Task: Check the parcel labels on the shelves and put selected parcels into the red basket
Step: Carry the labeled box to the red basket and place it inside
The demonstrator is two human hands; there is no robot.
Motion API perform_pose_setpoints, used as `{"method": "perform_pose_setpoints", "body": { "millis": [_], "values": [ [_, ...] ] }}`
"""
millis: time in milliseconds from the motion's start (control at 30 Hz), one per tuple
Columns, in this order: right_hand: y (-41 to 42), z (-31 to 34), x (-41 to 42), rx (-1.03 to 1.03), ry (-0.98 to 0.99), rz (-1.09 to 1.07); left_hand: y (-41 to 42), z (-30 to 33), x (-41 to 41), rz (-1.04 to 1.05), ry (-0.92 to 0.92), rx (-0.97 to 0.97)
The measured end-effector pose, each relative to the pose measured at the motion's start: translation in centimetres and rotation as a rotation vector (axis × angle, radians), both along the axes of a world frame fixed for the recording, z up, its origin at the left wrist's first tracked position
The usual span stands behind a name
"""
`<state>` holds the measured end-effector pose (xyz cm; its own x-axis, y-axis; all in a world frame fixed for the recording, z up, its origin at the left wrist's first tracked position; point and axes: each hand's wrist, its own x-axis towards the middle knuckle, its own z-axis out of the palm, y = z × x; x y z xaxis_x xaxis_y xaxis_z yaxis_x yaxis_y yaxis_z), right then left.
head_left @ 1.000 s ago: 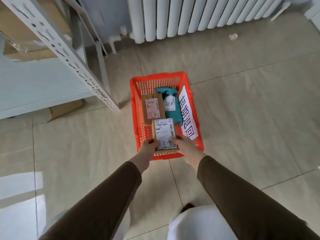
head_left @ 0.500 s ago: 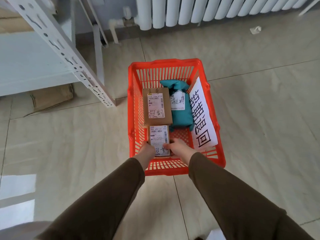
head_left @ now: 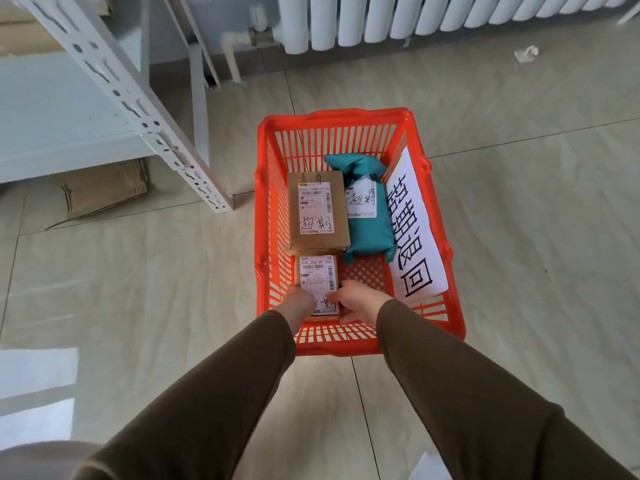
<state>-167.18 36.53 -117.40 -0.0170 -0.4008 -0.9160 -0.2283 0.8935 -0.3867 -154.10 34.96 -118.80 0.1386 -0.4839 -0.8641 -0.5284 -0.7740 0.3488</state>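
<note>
Head view looks down into the red basket [head_left: 358, 342] on the floor, where both hands hold a small labelled parcel [head_left: 317, 284] at the near left corner. Its long axis runs from the near wall toward the far wall, label up. The left hand [head_left: 298, 303] grips its left near edge, and the right hand [head_left: 360, 301] pinches its right near edge, thumb on the label. It lies just in front of both hands, just beside a larger brown box [head_left: 317, 213]. Letting go looks like the remaining step.
</note>
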Motion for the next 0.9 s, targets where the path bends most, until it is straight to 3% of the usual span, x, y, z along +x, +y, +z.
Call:
{"method": "perform_pose_setpoints", "body": {
  "millis": [200, 367, 600, 900],
  "values": [
    [0.4, 1.2, 0.3, -0.008, -0.019, 0.015, 0.2, 0.7, 0.3, 0.016, 0.082, -0.043],
    [0.5, 6.4, 0.0, -0.144, 0.036, -0.046, 1.1, 7.8, 0.4, -0.061, 0.186, -0.074],
    [0.9, 23.1, 1.9, -0.273, 0.035, -0.049, 0.3, 19.8, 4.0, -0.012, 0.283, -0.138],
    [-0.5, 48.9, 7.0, -0.381, 0.04, 0.079, -0.1, 48.9, 11.3, 0.005, 0.306, -0.268]
  ]
}}
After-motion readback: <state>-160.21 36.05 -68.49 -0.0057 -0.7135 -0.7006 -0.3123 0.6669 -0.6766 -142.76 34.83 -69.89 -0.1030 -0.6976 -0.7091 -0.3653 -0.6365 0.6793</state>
